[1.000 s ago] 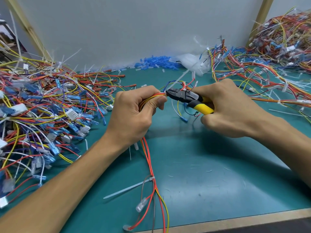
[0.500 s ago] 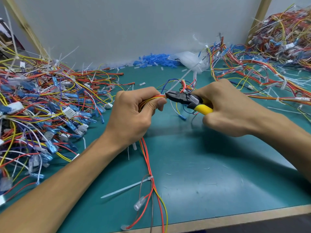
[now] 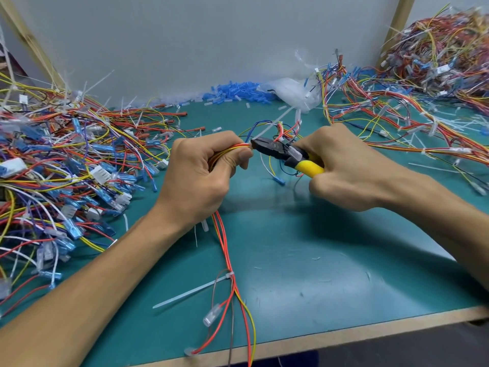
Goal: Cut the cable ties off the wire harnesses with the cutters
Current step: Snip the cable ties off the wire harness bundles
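Observation:
My left hand (image 3: 201,178) grips a wire harness (image 3: 225,250) of red, orange and yellow wires above the green mat. The harness hangs down from my fist toward the table's front edge. A white cable tie (image 3: 190,291) is still fastened round it lower down, its tail pointing left. My right hand (image 3: 352,168) holds the cutters (image 3: 285,154), which have black jaws and yellow handles. The jaw tips sit against the wires just right of my left thumb. Another white tie tail (image 3: 275,123) sticks up behind the jaws.
A big heap of harnesses with blue and white connectors (image 3: 58,168) fills the left side. Another heap (image 3: 423,83) lies at the right and back right. Loose blue sleeves (image 3: 235,92) and a clear plastic bag (image 3: 291,94) lie by the grey back wall. The table's wooden edge (image 3: 344,336) runs along the front.
Both hands stay in nearly the same place. The cutter jaws remain at the wires by my left thumb, with only a slight shift.

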Available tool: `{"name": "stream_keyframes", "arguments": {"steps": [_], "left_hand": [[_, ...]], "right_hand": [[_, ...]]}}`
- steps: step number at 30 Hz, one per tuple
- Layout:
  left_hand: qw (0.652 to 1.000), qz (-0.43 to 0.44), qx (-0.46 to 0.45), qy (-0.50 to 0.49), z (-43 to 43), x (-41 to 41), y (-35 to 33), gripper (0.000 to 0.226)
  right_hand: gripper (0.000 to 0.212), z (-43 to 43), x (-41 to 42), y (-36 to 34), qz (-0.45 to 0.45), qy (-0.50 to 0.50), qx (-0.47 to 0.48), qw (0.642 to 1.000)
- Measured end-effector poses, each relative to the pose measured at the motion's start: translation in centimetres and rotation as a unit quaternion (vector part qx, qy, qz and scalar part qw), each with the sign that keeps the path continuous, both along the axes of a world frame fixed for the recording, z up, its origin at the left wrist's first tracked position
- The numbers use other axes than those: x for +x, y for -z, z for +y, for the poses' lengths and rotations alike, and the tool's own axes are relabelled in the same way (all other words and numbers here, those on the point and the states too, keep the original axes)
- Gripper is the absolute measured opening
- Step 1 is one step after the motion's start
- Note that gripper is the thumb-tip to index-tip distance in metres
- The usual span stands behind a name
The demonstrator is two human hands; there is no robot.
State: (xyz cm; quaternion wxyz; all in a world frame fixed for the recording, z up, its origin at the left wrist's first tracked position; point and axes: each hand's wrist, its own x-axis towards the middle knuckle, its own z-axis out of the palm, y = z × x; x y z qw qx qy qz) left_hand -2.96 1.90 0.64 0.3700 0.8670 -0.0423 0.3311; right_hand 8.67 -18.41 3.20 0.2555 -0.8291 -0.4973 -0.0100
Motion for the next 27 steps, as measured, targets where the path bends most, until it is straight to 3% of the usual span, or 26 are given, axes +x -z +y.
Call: {"name": "stream_keyframes", "arguments": {"steps": [11, 23, 27], "left_hand": [[1.000, -0.001, 0.020, -0.012, -0.1, -0.1, 0.0, 0.028], [1.000, -0.010, 0.016, -0.010, -0.3, -0.1, -0.2, 0.028], [1.000, 0.000, -0.029, 0.001, -0.1, 0.0, -0.2, 0.027]], "right_hand": [[0.013, 0.4, 0.3, 0.4, -0.094, 0.051, -0.021, 0.994], [0.018, 0.3, -0.3, 0.2, -0.010, 0.003, 0.023, 1.000], [0.021, 0.3, -0.7, 0.0, 0.025, 0.009, 0.060, 0.998]]}}
